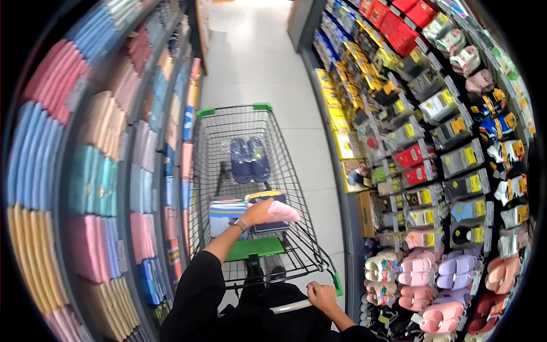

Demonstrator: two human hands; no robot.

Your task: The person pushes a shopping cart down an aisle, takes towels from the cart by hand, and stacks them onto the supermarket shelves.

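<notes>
My left hand (pixel 257 213) reaches into the shopping cart (pixel 255 248) and is closed on a folded pink cloth (pixel 283 212). Beneath it lie a blue and white striped towel stack (pixel 227 215) and a dark blue folded item (pixel 270 226), partly hidden by the hand and cloth. Farther forward in the basket is a pair of dark blue slippers (pixel 249 160) in clear plastic. My right hand (pixel 323 296) is closed beside the cart's handle (pixel 292 306), near its right end; whether anything is inside its fingers is hidden.
Shelves of folded towels (pixel 38 151) line the left side close to the cart. On the right stands a rack of packaged socks (pixel 458 162), with slippers (pixel 444 315) below. A tiled aisle floor (pixel 250 71) runs ahead between them.
</notes>
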